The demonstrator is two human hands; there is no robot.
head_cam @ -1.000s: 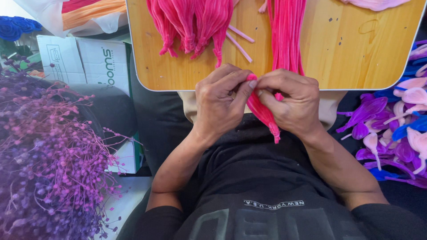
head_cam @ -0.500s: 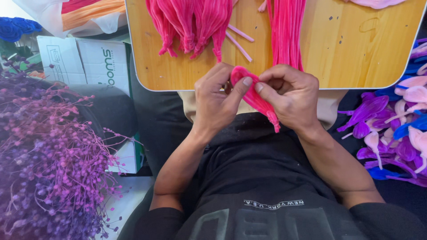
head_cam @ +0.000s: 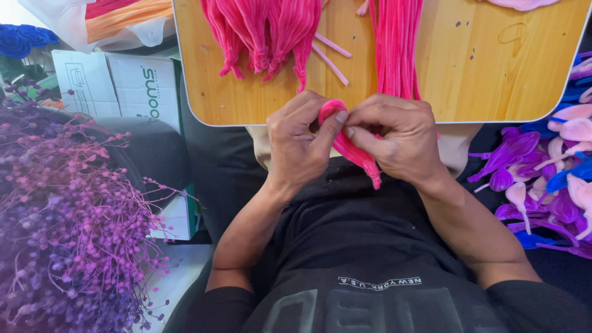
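At the far left a mass of dried purple and pink sprigs [head_cam: 68, 228] fills the frame's lower corner, too dense to count. Above it stand two white cardboard boxes [head_cam: 117, 83] side by side, with a cluster of blue flowers [head_cam: 24, 40] in the upper corner.

The wooden table [head_cam: 487, 74] spans the top of the view. On it lie two bundles of pink velvety strips: a fanned bundle [head_cam: 265, 31] to the left and a straighter hanging bundle [head_cam: 398, 43] to the right. Two loose pale pink sticks [head_cam: 330, 58] lie between them.

Just below the table's near edge, over the person's lap, the left hand [head_cam: 299, 145] and right hand [head_cam: 394, 139] meet. Both grips are closed on a single folded pink strip [head_cam: 345, 139]: the left thumb and forefinger pinch its rounded upper loop, while the right thumb and fingers clasp it just beside them. The strip runs between the two hands, and its pointed tail hangs free below the right hand, against the black shirt [head_cam: 357, 246].

At the far right a heap of purple, pink and blue petal pieces [head_cam: 549, 185] lies beside the person, too many to count.
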